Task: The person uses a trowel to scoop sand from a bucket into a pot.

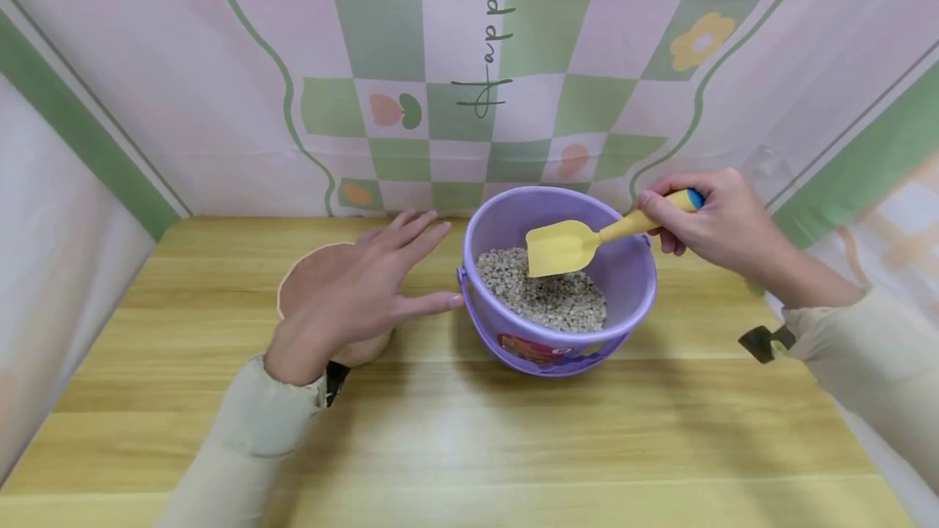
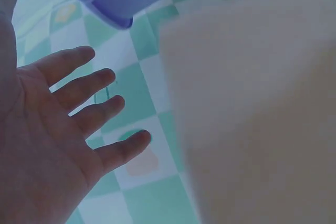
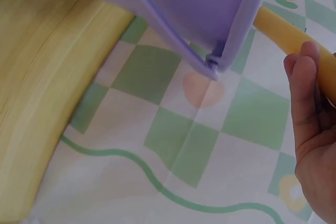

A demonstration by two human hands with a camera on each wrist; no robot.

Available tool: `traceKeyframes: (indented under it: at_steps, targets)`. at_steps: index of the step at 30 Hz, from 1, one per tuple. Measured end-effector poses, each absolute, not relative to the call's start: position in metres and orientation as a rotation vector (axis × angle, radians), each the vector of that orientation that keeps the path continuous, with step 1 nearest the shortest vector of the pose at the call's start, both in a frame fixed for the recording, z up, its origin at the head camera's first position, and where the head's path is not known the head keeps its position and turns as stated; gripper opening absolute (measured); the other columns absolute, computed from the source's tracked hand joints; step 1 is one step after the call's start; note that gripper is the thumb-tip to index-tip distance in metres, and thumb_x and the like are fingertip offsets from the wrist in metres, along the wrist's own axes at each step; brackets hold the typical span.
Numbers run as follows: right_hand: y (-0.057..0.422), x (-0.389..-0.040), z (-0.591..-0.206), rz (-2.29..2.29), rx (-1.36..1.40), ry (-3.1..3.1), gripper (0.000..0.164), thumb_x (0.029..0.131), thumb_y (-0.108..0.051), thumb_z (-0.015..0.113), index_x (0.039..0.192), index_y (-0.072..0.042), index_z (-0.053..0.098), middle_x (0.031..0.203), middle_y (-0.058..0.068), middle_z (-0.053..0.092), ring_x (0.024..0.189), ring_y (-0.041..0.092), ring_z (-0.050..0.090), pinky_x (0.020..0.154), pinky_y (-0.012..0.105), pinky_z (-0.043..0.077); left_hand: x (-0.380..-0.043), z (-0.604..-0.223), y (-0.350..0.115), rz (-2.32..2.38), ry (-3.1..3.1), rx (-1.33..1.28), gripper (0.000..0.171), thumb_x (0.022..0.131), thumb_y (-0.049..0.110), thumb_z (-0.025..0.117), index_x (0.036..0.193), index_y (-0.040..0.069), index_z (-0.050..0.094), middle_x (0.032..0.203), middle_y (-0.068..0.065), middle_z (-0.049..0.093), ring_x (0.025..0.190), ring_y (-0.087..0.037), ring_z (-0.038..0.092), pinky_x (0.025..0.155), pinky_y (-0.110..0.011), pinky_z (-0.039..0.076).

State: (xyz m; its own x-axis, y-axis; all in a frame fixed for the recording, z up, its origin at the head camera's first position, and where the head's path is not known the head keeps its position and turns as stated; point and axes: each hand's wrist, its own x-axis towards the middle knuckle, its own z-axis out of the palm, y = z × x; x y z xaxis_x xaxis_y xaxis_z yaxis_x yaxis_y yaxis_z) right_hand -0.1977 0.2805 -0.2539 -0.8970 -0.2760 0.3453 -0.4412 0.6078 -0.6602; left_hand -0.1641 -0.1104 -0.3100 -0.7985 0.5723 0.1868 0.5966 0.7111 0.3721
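Note:
A purple bucket point(image 1: 627, 288) stands upright on the table, with greyish-beige gravel point(image 1: 568, 310) in its bottom. My right hand point(image 1: 722, 222) grips the handle of a yellow toy shovel point(image 1: 563, 248), whose blade hangs inside the bucket above the gravel. Whether the blade carries any gravel cannot be seen. My left hand point(image 1: 363, 288) is held with fingers extended, its thumb tip close to the bucket's left rim. Under that hand is a round, brown container with a pale rim point(image 1: 311, 271), partly hidden; it fills the right of the left wrist view as a blurred beige surface point(image 2: 262, 103).
The wooden table point(image 1: 469, 446) reaches back to a green-and-white checked cloth point(image 1: 381, 39) hanging behind it. The bucket's purple carrying handle point(image 3: 163, 30) hangs down along its outside. Pale cloth also hangs at both sides.

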Motion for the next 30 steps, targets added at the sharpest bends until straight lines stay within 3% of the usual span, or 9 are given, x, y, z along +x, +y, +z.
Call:
traceKeyframes:
  at_steps: [5,13,19,25,30]
  targets:
    - [0.286,-0.201,-0.252,1.042,0.574,-2.691,0.011,0.093,-0.009,0.069,0.088,-0.001,0.076,0.055,0.004,0.064,0.041,0.015,0.057,0.039,0.022,0.047,-0.165,-0.31,-0.096,-0.653,-2.824,-1.026,0.087,0.089,0.077,0.044,0.158,0.027,0.029,0.164,-0.005,0.021,0.151,-0.028,0.015,0.119,-0.055,0.021]
    - [0.29,-0.201,-0.247,0.847,0.63,-2.725,0.013,0.094,-0.013,0.069,0.084,-0.007,0.076,0.056,-0.002,0.063,0.041,0.014,0.056,0.04,0.02,0.046,-0.165,-0.31,-0.076,-0.57,-2.815,-1.052,0.09,0.091,0.075,0.044,0.158,0.018,0.029,0.165,-0.005,0.015,0.152,-0.026,0.013,0.119,-0.054,0.019]
    - [0.288,-0.203,-0.244,0.7,0.72,-2.751,0.016,0.095,-0.017,0.067,0.083,-0.012,0.075,0.051,-0.006,0.059,0.04,0.012,0.053,0.04,0.02,0.042,-0.167,-0.313,-0.064,-0.485,-2.823,-1.033,0.101,0.086,0.081,0.044,0.159,0.013,0.026,0.166,-0.009,0.013,0.152,-0.025,0.014,0.119,-0.052,0.022]
    - [0.287,-0.207,-0.242,0.619,0.787,-2.761,0.016,0.095,-0.015,0.064,0.084,-0.015,0.075,0.05,-0.009,0.057,0.04,0.009,0.052,0.038,0.021,0.04,-0.167,-0.318,-0.055,-0.447,-2.85,-0.991,0.12,0.076,0.09,0.046,0.159,0.008,0.022,0.166,-0.013,0.007,0.152,-0.026,0.011,0.121,-0.047,0.017]
    - [0.285,-0.209,-0.241,0.588,0.832,-2.766,0.016,0.095,-0.015,0.064,0.081,-0.015,0.072,0.05,-0.011,0.055,0.04,0.008,0.052,0.039,0.021,0.041,-0.167,-0.321,-0.051,-0.446,-2.848,-0.987,0.124,0.074,0.09,0.048,0.158,0.003,0.021,0.166,-0.015,0.006,0.152,-0.026,0.012,0.121,-0.047,0.019]
